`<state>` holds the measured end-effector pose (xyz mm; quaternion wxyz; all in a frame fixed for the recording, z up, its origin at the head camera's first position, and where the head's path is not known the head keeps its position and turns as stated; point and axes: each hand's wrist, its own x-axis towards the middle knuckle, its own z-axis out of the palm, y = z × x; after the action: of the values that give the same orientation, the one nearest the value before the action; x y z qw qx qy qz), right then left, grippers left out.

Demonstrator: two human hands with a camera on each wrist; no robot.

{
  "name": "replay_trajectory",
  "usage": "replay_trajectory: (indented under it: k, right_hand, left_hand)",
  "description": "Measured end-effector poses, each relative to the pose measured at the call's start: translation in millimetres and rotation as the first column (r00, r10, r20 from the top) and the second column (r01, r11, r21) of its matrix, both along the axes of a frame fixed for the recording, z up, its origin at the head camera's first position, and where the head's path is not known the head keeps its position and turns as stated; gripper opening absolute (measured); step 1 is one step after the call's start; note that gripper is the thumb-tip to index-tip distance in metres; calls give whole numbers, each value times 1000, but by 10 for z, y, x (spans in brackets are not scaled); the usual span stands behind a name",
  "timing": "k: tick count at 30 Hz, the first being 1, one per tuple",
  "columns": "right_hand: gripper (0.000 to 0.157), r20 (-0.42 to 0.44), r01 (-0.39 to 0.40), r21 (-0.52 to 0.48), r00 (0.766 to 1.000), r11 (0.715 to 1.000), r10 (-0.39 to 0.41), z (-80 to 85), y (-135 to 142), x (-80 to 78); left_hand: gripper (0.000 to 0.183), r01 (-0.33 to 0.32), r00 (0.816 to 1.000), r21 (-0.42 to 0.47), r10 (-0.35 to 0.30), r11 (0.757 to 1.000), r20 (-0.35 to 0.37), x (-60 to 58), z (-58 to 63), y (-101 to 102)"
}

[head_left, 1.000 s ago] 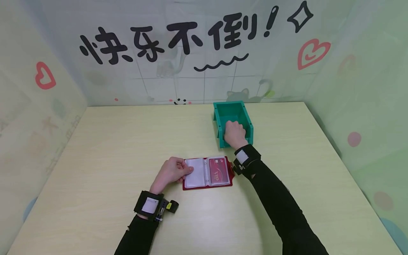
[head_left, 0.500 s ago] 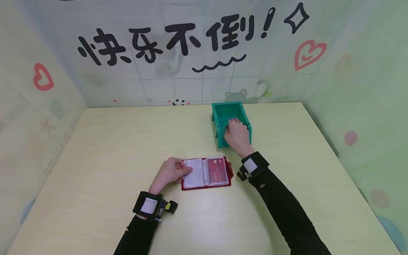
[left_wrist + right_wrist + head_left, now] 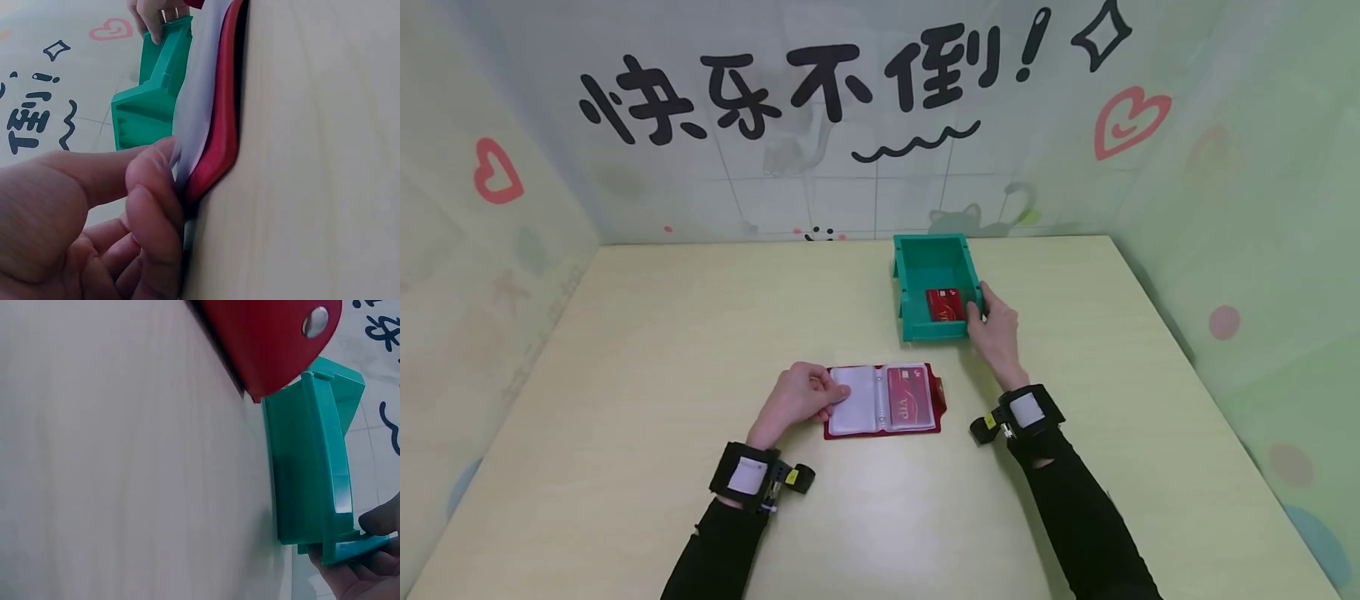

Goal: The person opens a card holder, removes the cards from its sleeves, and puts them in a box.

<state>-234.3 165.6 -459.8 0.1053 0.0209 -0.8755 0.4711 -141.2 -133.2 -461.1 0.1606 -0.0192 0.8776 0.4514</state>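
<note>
An open red card holder with clear sleeve pages lies on the table. Its right page holds a pink-red card marked VIP; the left page looks whitish. My left hand pinches the outer edge of that left page between thumb and fingers, as the left wrist view also shows. Behind the holder stands a green bin, with a red VIP card lying inside near its front. My right hand grips the bin's right wall, thumb on the inner side and fingers outside.
The pale wooden table backs onto a printed wall sheet with lettering, and similar sheets stand at both sides. In the right wrist view, the holder's red flap with a metal snap sticks up before the bin.
My right hand has come out of the bin and moved right to take its side wall. The red card inside now shows. My left hand keeps its pinch on the page.
</note>
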Motion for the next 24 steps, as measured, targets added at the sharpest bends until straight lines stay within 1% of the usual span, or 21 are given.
replay_trajectory:
  k: [3,8,11,14,17,24]
  right_hand:
    - [55,19,-61,-56,998,997,62,5,-61,18]
    - [60,82,-112,-170,988,979,127,-15,-169,19]
    - [62,98,-144,-222,981,964,169,-21,-253,12]
    - [63,103,-194,-253,969,948,225,-30,-348,3]
    - [64,110,-226,-277,958,934,264,-53,-442,-15]
    - [64,128,-253,-280,946,926,297,-79,-605,-53]
  left_hand:
    - [25,-12,1000,-17,11,1000,-28,-11,34,0]
    - [45,-25,996,-53,21,998,-85,-24,69,3]
    - [46,-30,996,-49,26,998,-86,-33,70,-9]
    - [44,-24,997,-46,21,999,-71,-38,66,-24]
    - [44,-16,998,-37,14,999,-59,-40,57,-32]
    - [44,-6,998,-32,5,999,-56,-32,27,-34]
